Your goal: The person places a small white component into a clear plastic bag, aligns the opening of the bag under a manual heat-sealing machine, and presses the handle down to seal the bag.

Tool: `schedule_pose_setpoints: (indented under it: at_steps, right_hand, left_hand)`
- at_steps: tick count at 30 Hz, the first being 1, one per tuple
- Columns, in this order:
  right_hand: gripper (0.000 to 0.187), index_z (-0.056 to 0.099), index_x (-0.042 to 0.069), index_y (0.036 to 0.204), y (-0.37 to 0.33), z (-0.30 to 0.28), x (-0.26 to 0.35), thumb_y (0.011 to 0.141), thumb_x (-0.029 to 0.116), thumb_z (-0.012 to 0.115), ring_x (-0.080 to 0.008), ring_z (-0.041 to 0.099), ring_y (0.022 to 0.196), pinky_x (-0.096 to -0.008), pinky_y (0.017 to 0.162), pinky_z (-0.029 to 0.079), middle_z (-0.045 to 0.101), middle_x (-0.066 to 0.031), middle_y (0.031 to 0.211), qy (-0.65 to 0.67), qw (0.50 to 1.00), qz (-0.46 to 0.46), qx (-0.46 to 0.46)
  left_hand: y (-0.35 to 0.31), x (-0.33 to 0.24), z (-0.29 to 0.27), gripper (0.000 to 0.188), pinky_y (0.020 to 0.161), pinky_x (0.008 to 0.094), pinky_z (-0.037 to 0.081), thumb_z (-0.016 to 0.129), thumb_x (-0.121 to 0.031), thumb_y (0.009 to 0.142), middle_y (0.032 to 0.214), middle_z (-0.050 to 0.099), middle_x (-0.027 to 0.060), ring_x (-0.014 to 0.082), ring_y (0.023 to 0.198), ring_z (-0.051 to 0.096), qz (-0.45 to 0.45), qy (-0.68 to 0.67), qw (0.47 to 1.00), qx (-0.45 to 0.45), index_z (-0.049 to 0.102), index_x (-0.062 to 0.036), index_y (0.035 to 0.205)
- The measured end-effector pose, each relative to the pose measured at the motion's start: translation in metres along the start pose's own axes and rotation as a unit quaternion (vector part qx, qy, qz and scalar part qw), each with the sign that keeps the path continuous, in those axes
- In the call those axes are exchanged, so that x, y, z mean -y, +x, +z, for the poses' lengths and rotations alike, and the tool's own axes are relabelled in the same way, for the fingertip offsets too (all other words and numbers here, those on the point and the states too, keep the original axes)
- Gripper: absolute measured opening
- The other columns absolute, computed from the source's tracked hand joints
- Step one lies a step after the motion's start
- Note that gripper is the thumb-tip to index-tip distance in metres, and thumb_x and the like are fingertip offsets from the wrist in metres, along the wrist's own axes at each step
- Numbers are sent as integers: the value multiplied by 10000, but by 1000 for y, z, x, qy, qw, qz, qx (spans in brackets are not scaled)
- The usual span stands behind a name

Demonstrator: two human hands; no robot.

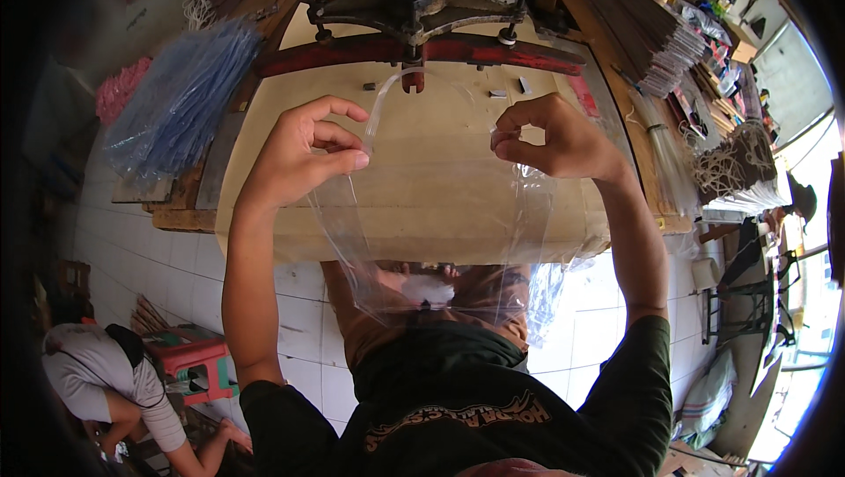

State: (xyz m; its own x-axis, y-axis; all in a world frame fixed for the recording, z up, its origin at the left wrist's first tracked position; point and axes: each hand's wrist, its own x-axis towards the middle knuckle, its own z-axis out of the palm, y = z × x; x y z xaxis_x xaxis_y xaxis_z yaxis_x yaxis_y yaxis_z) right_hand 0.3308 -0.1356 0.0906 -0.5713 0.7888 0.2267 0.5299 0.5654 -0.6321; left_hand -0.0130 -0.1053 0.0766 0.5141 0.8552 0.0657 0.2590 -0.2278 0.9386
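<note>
A clear plastic bag (pixel 431 200) stretches between my hands over the table's front edge and hangs down toward my lap. From its top, a clear curved strip (pixel 380 107) arches up like a handle under the press. My left hand (pixel 304 147) pinches the bag's upper left corner between thumb and a finger, its index finger raised and curled. At the upper right corner, my right hand (pixel 550 138) holds the plastic in a closed pinch. Just beyond the bag stands the press, with black arms (pixel 418 15) and a red crossbar (pixel 343 53).
Bluish plastic sheets (pixel 189 94) lie stacked on the left. Brown folded stacks (pixel 634 19) and a bundle of clear strips (pixel 660 147) lie on the right. Small metal pieces (pixel 525 85) rest on the tan worktop (pixel 264 169). A person (pixel 114 380) bends by a red stool (pixel 189 358) at lower left.
</note>
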Motion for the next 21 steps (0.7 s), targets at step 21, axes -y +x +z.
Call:
schedule_pose_setpoints:
  at_steps: [21]
  right_hand:
    - [237, 720, -50, 1075, 10, -9, 8, 913, 123, 724, -176, 712, 843, -328, 792, 544, 749, -99, 869, 77, 996, 29, 23]
  left_hand:
    - [5, 0, -2, 387, 860, 267, 507, 805, -35, 789, 893, 757, 52, 102, 883, 696, 53, 45, 996, 48, 685, -9, 1156]
